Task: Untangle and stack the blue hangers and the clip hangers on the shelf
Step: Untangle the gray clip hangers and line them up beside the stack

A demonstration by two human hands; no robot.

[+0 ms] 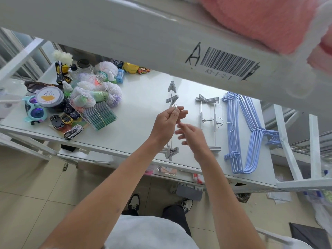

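My left hand (168, 123) pinches the metal hooks of a few grey clip hangers (172, 95) and holds them above the white shelf (136, 123); their far clips point away from me and a near clip hangs at the shelf's front edge. My right hand (193, 139) hovers just to the right of it, fingers loose, holding nothing. More grey clip hangers (208, 121) lie flat on the shelf to the right. A stack of blue hangers (246, 133) lies at the shelf's right end.
The shelf's left part holds yarn balls (100, 87), toy cars (66, 121), sunglasses (35, 108), a round tin (49, 97) and a pack of green clips (99, 115). An upper shelf beam with a barcode label (228, 65) overhangs. A grey rack (188, 192) lies on the floor.
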